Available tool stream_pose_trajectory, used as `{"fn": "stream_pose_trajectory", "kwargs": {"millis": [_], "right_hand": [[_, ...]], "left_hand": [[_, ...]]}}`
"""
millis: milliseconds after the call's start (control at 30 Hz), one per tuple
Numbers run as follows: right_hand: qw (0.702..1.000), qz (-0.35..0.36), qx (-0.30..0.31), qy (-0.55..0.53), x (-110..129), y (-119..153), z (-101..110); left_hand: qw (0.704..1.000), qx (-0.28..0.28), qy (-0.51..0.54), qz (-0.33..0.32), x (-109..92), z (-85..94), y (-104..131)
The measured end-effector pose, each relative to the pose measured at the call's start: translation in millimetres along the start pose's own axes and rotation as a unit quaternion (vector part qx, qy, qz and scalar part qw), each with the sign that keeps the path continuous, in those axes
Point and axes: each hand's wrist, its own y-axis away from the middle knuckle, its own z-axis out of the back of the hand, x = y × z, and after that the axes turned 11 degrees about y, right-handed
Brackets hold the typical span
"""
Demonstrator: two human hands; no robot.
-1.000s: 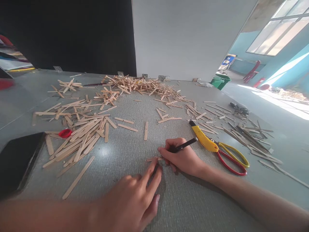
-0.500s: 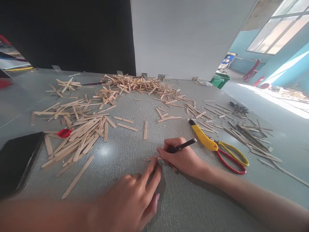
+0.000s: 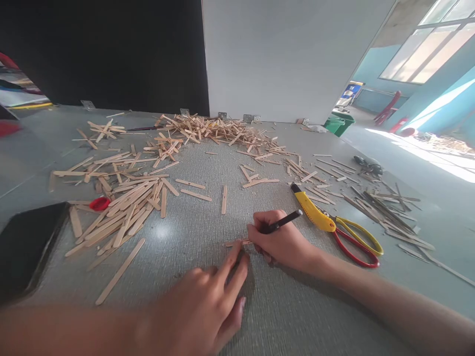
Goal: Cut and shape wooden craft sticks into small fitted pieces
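A black pen (image 3: 284,221) is gripped in my right hand (image 3: 276,237), its tip hidden behind my fingers. Below it, a short wooden craft stick (image 3: 230,244) lies flat on the table, partly covered by both hands. My left hand (image 3: 208,301) holds this stick down with the index fingertip, the other fingers slightly bent beside it. Just beyond my hands lies another craft stick (image 3: 224,200), with a small dark mark on it. Two more marked sticks, an upper stick (image 3: 190,183) and a lower stick (image 3: 196,195), lie to its left.
A heap of craft sticks (image 3: 211,128) lies at the back, and a pile of longer sticks (image 3: 118,217) at the left. Red-and-yellow-handled scissors (image 3: 358,237) touch a yellow cutter (image 3: 315,212) at the right. A black phone (image 3: 29,247) and red cap (image 3: 99,203) are at the left.
My right hand with the pen has shifted slightly right, so more of the stick shows beside its fingers. My left hand stays in place.
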Motion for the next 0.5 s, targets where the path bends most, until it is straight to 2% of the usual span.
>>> {"fn": "stream_pose_trajectory", "kwargs": {"millis": [167, 500], "right_hand": [[1.000, -0.004, 0.009, -0.010, -2.0, -0.2, 1.4], [0.999, 0.044, 0.000, -0.007, -8.7, -0.9, -1.0]], "left_hand": [[1.000, 0.019, 0.000, 0.004, 0.5, 1.0, -1.3], [0.998, 0.057, 0.013, 0.023, 0.1, 1.4, -1.9]]}}
